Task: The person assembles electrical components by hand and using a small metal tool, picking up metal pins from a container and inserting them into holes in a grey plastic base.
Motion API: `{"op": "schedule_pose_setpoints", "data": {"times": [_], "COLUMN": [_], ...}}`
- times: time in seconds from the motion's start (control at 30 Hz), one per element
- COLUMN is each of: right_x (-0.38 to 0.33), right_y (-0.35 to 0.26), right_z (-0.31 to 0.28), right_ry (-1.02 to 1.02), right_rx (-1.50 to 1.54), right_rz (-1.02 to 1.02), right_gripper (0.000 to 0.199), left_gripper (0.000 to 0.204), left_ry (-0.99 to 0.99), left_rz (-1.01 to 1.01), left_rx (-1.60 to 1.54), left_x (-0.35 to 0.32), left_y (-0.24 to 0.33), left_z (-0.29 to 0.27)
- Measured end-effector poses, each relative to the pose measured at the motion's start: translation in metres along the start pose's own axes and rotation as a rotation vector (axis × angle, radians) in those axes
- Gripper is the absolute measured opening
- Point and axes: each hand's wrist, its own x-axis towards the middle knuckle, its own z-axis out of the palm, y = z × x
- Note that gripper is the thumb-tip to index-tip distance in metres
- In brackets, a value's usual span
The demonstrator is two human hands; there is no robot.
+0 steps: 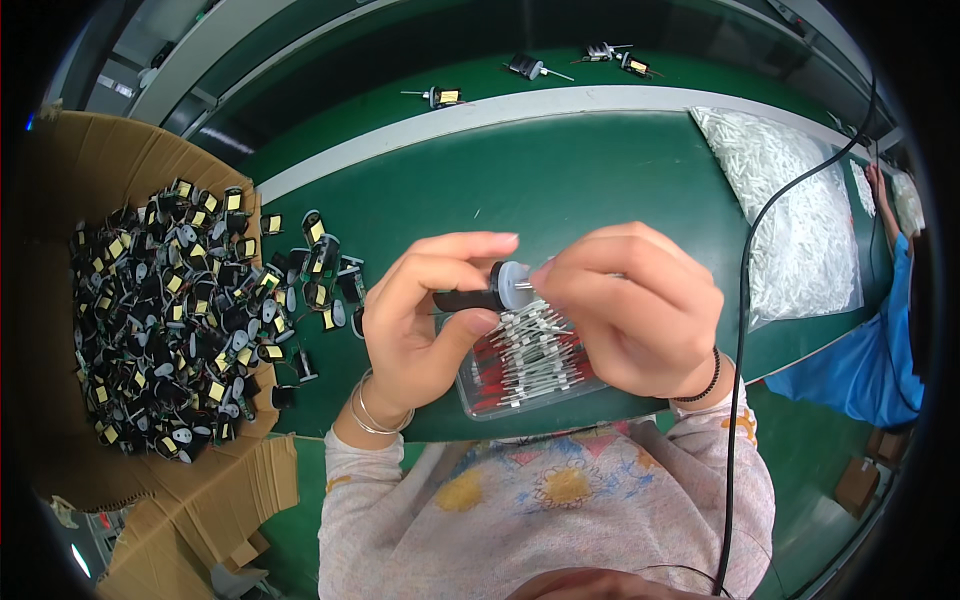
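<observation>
We see the small black plastic part with a pale grey round cap (495, 292) held between both hands above the green table (560, 180): our left hand (415, 320) pinches its black body, our right hand (640, 310) closes fingertips on the capped end.

**Two hands working on a small black part over a green bench**

The left hand (425, 315) pinches a small black part (480, 298) with a pale round cap, while the right hand (635, 305) closes its fingertips on the cap end. Just below them lies a clear tray (480, 395) of grey and red pins. At left, a cardboard box (90, 160) holds many black parts. A bag of white pieces (800, 220) lies at right.
</observation>
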Motion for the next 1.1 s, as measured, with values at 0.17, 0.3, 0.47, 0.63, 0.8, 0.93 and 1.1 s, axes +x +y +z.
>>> {"op": "schedule_pose_setpoints", "data": {"times": [0.17, 0.3, 0.47, 0.63, 0.8, 0.93, 1.1], "right_x": [-0.003, -0.004, -0.005, -0.007, 0.000, 0.002, -0.009], "right_y": [-0.001, -0.001, -0.004, -0.004, 0.014, 0.031, 0.048], "right_z": [0.005, 0.005, 0.011, 0.018, 0.017, 0.015, -0.013], "right_ry": [0.006, -0.030, -0.002, 0.057, -0.039, -0.100, 0.015], "right_rx": [-0.049, 0.016, 0.003, 0.009, 0.133, -0.010, -0.165], "right_rz": [-0.033, 0.006, -0.003, 0.033, 0.164, 0.163, 0.274], "right_gripper": [0.029, 0.029, 0.028, 0.027, 0.020, 0.026, 0.057], "left_gripper": [0.018, 0.017, 0.017, 0.017, 0.016, 0.014, 0.008], "left_ry": [0.065, 0.070, 0.087, 0.157, 0.141, 0.142, 0.206], "left_rz": [0.106, 0.202, -0.079, 0.201, -0.057, -0.227, -0.098], "left_rx": [0.337, 0.529, 0.101, 0.533, 0.190, -0.092, 0.602], "left_x": [-0.004, -0.005, -0.006, -0.010, -0.001, 0.013, 0.074], "left_y": [0.007, 0.009, 0.009, 0.004, -0.003, -0.018, -0.098], "left_z": [0.006, 0.009, 0.005, 0.014, 0.004, -0.003, -0.062]}}
